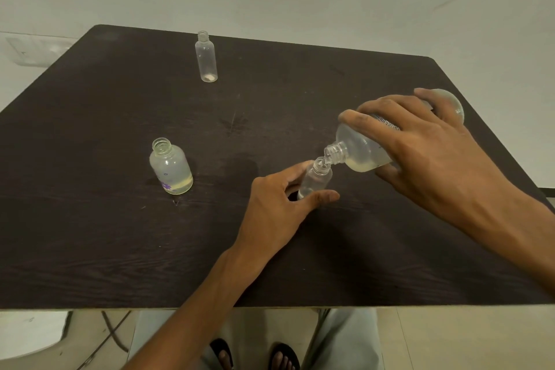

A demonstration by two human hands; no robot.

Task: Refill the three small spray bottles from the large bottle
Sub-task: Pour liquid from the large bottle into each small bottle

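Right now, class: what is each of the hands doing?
Left hand: grips the small clear plastic bottle standing on the table.
Right hand: holds the large clear plastic bottle, tilted over it.

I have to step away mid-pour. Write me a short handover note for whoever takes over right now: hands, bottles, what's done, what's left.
Right hand grips the large bottle, tilted, its mouth at the small bottle's neck.
Left hand holds that small bottle upright on the table; little liquid shows in it.
Squat bottle, left: uncapped, shallow yellowish liquid at the bottom.
Slim bottle, far side: uncapped, looks nearly empty.
Left: finish this pour, then fill the slim one; top up the squat one if needed. No caps in view.
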